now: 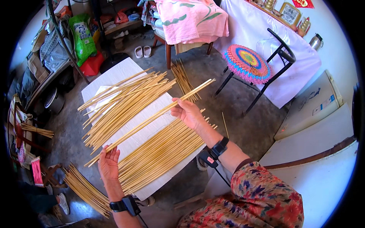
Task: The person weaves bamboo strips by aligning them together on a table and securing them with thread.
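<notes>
My left hand (109, 159) holds the lower-left end of a few long pale wooden sticks (144, 124), fingers curled beneath them. My right hand (182, 111) grips the same sticks toward their upper-right end. Behind them, a loose heap of sticks (118, 105) lies across a white board (95, 85), over a white cloth or sheet (102, 91). A broad row of parallel sticks (156, 163) lies on the board nearer me, below the held sticks. A thin loop of string hangs near my right hand.
More sticks lie at lower left (85, 190), behind the board (184, 78) and on the left (38, 131). A black chair (285, 53) with a colourful cushion stands right. Cluttered shelves (49, 72) line the left. A person's shoe (63, 203) shows lower left.
</notes>
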